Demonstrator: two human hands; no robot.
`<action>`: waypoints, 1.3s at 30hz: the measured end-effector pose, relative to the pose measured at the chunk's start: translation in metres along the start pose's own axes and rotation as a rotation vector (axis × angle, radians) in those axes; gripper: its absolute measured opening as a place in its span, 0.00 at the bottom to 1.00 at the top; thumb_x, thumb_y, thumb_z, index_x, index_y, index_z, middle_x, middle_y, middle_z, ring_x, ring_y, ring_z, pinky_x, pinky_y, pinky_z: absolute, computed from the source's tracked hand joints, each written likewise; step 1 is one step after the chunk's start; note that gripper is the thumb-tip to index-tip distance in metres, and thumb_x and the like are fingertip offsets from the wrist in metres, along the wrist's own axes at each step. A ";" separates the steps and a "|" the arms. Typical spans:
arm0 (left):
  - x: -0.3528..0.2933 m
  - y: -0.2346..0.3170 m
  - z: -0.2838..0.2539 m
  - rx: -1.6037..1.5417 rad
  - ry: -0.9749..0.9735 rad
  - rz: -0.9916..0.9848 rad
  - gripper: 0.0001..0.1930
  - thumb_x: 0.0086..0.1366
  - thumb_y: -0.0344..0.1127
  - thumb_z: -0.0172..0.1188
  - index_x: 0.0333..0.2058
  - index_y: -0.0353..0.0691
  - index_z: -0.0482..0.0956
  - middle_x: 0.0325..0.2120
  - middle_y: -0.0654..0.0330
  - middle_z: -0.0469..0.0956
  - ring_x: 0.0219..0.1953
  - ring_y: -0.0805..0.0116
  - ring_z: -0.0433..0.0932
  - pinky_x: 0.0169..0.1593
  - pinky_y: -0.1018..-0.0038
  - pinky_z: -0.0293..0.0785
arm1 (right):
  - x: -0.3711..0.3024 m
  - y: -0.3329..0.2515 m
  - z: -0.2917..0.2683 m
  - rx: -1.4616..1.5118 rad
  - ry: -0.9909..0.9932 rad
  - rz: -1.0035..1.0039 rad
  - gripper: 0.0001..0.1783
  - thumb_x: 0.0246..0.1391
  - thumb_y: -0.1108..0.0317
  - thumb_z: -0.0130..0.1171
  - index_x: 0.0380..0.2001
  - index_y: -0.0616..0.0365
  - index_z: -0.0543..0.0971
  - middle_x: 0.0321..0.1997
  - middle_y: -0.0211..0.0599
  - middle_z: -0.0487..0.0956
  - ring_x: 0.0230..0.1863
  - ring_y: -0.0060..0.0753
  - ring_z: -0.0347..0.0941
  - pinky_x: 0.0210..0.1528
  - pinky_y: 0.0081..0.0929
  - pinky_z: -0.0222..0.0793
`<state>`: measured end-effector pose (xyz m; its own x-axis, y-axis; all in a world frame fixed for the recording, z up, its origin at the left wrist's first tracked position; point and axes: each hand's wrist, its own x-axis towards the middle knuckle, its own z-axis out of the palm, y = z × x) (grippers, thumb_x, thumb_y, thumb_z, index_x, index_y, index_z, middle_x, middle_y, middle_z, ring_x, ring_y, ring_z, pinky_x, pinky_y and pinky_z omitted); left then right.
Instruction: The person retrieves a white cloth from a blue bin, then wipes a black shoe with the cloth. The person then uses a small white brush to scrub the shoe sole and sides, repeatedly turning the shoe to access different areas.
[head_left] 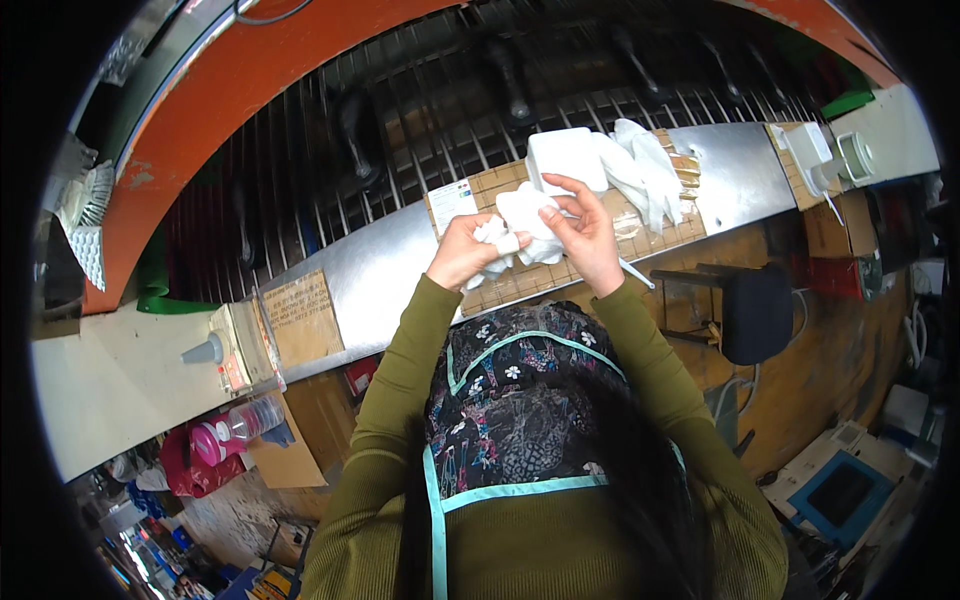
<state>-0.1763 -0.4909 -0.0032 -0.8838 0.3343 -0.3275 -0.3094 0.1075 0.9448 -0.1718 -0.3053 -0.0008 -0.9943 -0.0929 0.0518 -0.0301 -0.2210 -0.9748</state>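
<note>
One soft, white, crumpled piece [525, 208], fabric-like with rounded folds, is held between two bare hands, just above a counter in front of the person. The left hand [463, 250] has its fingers curled around bunched white material, thumb pressing toward the right. The right hand [584, 232] grips the piece's other side, thumb and fingers a little apart with the edge between them.

Beneath lies one flat brown mat [490, 298] marked with grid lines. On it, just beyond the hands, sits one smooth white tub [572, 150] with rounded corners, and beside it a loose heap of limp white pieces [650, 180], too overlapped to count. One slim pale stick [637, 274] shows near the right wrist.

The counter [375, 262] is shiny metal. Behind it run many thin metal rods [427, 120]; at right stands one dark stool [757, 315].
</note>
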 end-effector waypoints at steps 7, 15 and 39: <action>0.016 0.000 0.046 -0.265 -0.001 0.069 0.06 0.56 0.32 0.64 0.31 0.39 0.76 0.25 0.66 0.78 0.25 0.80 0.75 0.30 0.82 0.71 | -0.027 -0.009 -0.048 0.425 0.427 0.128 0.19 0.57 0.73 0.53 0.52 0.56 0.71 0.46 0.37 0.76 0.42 0.25 0.74 0.43 0.23 0.73; 0.034 -0.002 0.091 -0.372 -0.014 0.185 0.09 0.61 0.30 0.58 0.40 0.36 0.76 0.33 0.68 0.76 0.34 0.82 0.73 0.38 0.83 0.69 | -0.051 -0.028 -0.094 0.658 0.540 -0.032 0.20 0.55 0.75 0.53 0.52 0.56 0.69 0.45 0.38 0.75 0.43 0.24 0.73 0.41 0.24 0.74; 0.035 -0.006 0.147 -0.822 -0.096 -0.131 0.22 0.62 0.42 0.57 0.50 0.37 0.67 0.42 0.57 0.74 0.42 0.70 0.74 0.47 0.69 0.72 | -0.030 -0.006 -0.071 0.544 0.647 0.064 0.08 0.61 0.66 0.50 0.35 0.60 0.71 0.30 0.31 0.77 0.30 0.16 0.73 0.29 0.15 0.70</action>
<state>-0.1536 -0.3426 -0.0187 -0.8004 0.4491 -0.3970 -0.5980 -0.5532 0.5799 -0.1486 -0.2325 -0.0118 -0.8599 0.4160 -0.2957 -0.0831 -0.6857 -0.7231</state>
